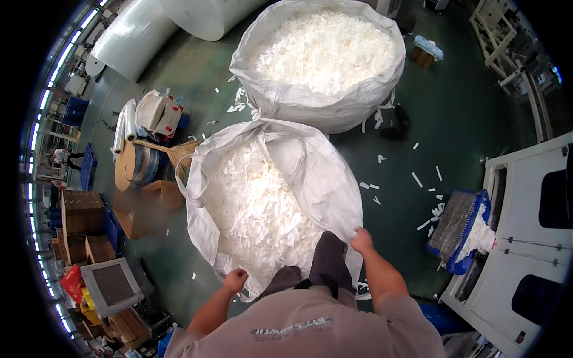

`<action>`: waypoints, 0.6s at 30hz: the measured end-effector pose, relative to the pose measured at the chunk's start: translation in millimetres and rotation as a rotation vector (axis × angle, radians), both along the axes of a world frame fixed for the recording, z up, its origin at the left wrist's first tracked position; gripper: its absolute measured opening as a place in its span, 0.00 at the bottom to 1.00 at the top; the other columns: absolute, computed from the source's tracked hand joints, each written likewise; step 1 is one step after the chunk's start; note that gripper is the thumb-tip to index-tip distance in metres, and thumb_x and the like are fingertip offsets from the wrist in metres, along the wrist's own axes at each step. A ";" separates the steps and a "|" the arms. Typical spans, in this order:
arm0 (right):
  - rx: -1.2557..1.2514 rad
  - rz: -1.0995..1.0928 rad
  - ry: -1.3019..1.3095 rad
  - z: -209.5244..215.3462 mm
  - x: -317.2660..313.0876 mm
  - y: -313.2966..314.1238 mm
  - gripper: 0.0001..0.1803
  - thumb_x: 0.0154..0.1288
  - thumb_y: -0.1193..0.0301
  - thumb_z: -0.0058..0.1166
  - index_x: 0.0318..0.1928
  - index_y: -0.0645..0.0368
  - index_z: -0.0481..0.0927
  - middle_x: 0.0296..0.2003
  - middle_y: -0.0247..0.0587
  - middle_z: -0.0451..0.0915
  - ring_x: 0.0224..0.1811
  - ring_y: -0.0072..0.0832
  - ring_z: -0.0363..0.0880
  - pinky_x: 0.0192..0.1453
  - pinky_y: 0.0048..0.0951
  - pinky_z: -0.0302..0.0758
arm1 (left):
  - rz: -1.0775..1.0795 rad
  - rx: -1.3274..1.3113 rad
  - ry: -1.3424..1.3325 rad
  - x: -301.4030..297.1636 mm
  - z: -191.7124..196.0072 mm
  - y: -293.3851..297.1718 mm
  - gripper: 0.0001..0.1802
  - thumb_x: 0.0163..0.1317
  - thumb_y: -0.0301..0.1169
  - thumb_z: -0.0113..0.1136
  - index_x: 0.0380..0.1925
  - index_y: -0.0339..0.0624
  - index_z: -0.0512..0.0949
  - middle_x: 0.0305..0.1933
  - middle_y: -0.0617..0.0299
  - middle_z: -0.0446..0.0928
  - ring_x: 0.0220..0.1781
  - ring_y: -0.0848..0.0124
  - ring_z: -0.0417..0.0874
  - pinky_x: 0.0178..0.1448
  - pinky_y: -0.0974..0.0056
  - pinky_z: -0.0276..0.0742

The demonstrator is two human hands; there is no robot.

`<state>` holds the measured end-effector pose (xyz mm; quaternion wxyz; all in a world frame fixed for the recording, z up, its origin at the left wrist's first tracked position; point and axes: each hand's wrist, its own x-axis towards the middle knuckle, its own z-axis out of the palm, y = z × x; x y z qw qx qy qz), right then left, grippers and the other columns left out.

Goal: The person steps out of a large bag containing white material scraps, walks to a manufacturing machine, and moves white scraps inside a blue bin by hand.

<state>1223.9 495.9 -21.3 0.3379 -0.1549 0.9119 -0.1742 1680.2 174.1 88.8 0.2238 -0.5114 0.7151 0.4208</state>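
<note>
A large white woven bulk bag stands before me, its mouth wide and filled with loose white strip scraps. My left hand is closed on the bag's near left rim. At the near right, my right hand grips the rim's edge. A broad flap of the bag folds inward on the far right side, and a fabric loop hangs at the left. My dark-trousered legs overlap the near part of the scraps; my feet are hidden, so I cannot tell whether they are inside.
Beyond it stands a second full bulk bag. Left are a straw broom, a cardboard box and large film rolls. On the right, a blue crate of scraps leans beside a white machine. Loose strips litter the green floor.
</note>
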 end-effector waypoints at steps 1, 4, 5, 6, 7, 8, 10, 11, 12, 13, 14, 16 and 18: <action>-0.183 -0.034 -0.135 -27.3 -10.9 -30.5 0.26 0.50 0.63 0.61 0.50 0.61 0.80 0.51 0.52 0.80 0.58 0.45 0.75 0.63 0.37 0.71 | 0.001 0.019 -0.013 -9.5 2.9 5.2 0.16 0.60 0.40 0.61 0.39 0.38 0.81 0.34 0.52 0.84 0.37 0.59 0.85 0.44 0.59 0.79; -0.320 0.047 -0.426 -58.0 -27.4 -138.9 0.26 0.54 0.62 0.63 0.50 0.64 0.79 0.50 0.52 0.80 0.55 0.44 0.77 0.58 0.36 0.72 | 0.081 0.061 -0.089 5.0 22.4 41.5 0.15 0.61 0.39 0.61 0.40 0.38 0.81 0.34 0.53 0.84 0.36 0.62 0.85 0.44 0.60 0.79; -0.403 -0.015 -0.470 -79.2 -34.0 -164.9 0.25 0.55 0.63 0.62 0.51 0.64 0.79 0.50 0.51 0.80 0.54 0.44 0.77 0.57 0.36 0.72 | 0.100 0.075 -0.098 7.8 20.0 49.9 0.15 0.62 0.39 0.61 0.41 0.38 0.81 0.34 0.53 0.84 0.36 0.63 0.85 0.44 0.60 0.79; -0.483 -0.089 -0.512 -102.9 -39.8 -186.1 0.24 0.56 0.63 0.61 0.52 0.63 0.79 0.49 0.49 0.81 0.53 0.43 0.77 0.56 0.36 0.72 | 0.124 0.089 -0.114 6.6 17.9 56.2 0.16 0.62 0.39 0.61 0.41 0.38 0.81 0.34 0.54 0.84 0.37 0.64 0.85 0.45 0.61 0.79; -0.485 -0.160 -0.649 -114.1 -41.4 -210.3 0.25 0.57 0.64 0.61 0.55 0.58 0.77 0.52 0.44 0.79 0.56 0.38 0.75 0.57 0.36 0.71 | 0.175 0.097 -0.138 13.2 20.0 71.9 0.16 0.62 0.39 0.61 0.42 0.37 0.81 0.34 0.54 0.84 0.37 0.65 0.85 0.46 0.61 0.79; -0.487 -0.218 -0.782 -120.7 -49.2 -236.7 0.27 0.58 0.64 0.61 0.59 0.53 0.75 0.55 0.40 0.77 0.59 0.34 0.73 0.58 0.36 0.70 | 0.232 0.110 -0.186 16.8 22.8 90.7 0.16 0.61 0.39 0.61 0.42 0.37 0.81 0.35 0.54 0.84 0.38 0.65 0.85 0.46 0.62 0.79; -0.580 -0.302 -1.010 -143.5 -65.5 -273.5 0.31 0.59 0.64 0.60 0.64 0.49 0.70 0.60 0.39 0.73 0.63 0.34 0.67 0.62 0.39 0.65 | 0.316 0.141 -0.260 15.7 32.7 120.3 0.17 0.61 0.40 0.62 0.42 0.38 0.81 0.36 0.54 0.84 0.39 0.65 0.85 0.48 0.62 0.79; -0.625 -0.340 -1.118 -150.2 -70.2 -290.4 0.33 0.60 0.64 0.59 0.66 0.47 0.67 0.62 0.38 0.71 0.65 0.34 0.65 0.63 0.40 0.63 | 0.351 0.157 -0.276 14.6 34.9 130.7 0.17 0.61 0.41 0.62 0.42 0.39 0.82 0.37 0.54 0.84 0.40 0.65 0.85 0.48 0.62 0.79; -0.588 -0.357 -1.115 -151.3 -73.2 -308.8 0.34 0.60 0.64 0.59 0.67 0.48 0.65 0.63 0.38 0.69 0.66 0.33 0.63 0.65 0.41 0.61 | 0.328 0.152 -0.339 15.0 37.2 140.7 0.17 0.61 0.41 0.62 0.42 0.40 0.82 0.37 0.55 0.84 0.40 0.65 0.85 0.48 0.62 0.79; -0.550 -0.363 -1.113 -148.0 -74.8 -327.3 0.35 0.61 0.64 0.58 0.69 0.48 0.63 0.65 0.39 0.68 0.67 0.33 0.61 0.66 0.42 0.60 | 0.314 0.146 -0.401 15.4 41.2 154.0 0.17 0.61 0.42 0.62 0.42 0.41 0.82 0.38 0.55 0.84 0.40 0.64 0.85 0.48 0.62 0.80; -0.518 -0.378 -1.095 -147.5 -77.9 -342.0 0.37 0.61 0.63 0.58 0.70 0.49 0.60 0.66 0.39 0.66 0.68 0.32 0.59 0.67 0.43 0.58 | 0.287 0.145 -0.452 12.4 45.0 160.5 0.17 0.61 0.42 0.62 0.43 0.41 0.82 0.38 0.55 0.84 0.41 0.64 0.86 0.48 0.61 0.80; -0.554 -0.527 -1.114 -141.1 -77.4 -367.7 0.35 0.62 0.66 0.57 0.69 0.56 0.62 0.65 0.42 0.67 0.66 0.33 0.63 0.64 0.38 0.64 | 0.328 0.098 -0.427 7.5 47.5 163.4 0.16 0.62 0.40 0.60 0.41 0.39 0.82 0.35 0.56 0.84 0.38 0.66 0.86 0.47 0.63 0.80; -0.720 -0.557 -1.115 -139.4 -83.6 -367.6 0.33 0.62 0.68 0.56 0.68 0.59 0.63 0.65 0.43 0.66 0.65 0.33 0.65 0.63 0.36 0.66 | 0.341 0.089 -0.397 1.1 53.9 161.5 0.16 0.62 0.40 0.60 0.41 0.39 0.82 0.35 0.56 0.85 0.39 0.66 0.86 0.46 0.63 0.80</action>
